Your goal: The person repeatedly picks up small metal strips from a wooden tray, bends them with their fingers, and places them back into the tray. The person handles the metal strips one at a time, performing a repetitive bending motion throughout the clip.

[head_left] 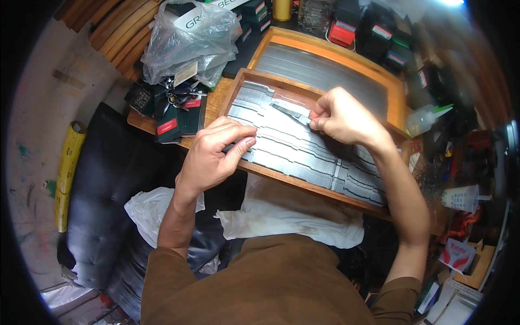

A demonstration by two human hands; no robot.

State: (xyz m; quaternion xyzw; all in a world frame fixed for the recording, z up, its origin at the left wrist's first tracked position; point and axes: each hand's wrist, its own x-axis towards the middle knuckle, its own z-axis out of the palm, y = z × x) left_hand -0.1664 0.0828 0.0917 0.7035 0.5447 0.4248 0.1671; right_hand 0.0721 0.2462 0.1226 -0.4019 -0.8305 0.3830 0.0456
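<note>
Right hand (341, 116): thumb and fingertips pinched on one end of a thin, flat, dark-grey metal strip (291, 112) — angled over the far part of a shallow brown wooden tray (314, 189). Left hand (214, 149) has thumb and index nearly together over the tray's left end; can't tell if they're gripping anything. Flat, shiny silver metal pieces (287, 154) lie in rows — smooth faces, stepped edges.

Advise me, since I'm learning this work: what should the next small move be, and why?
Perhaps bring the left hand across to steady the dark strip: the right hand seems to pinch only one end, and the left is close by, over the same wooden tray.
</note>
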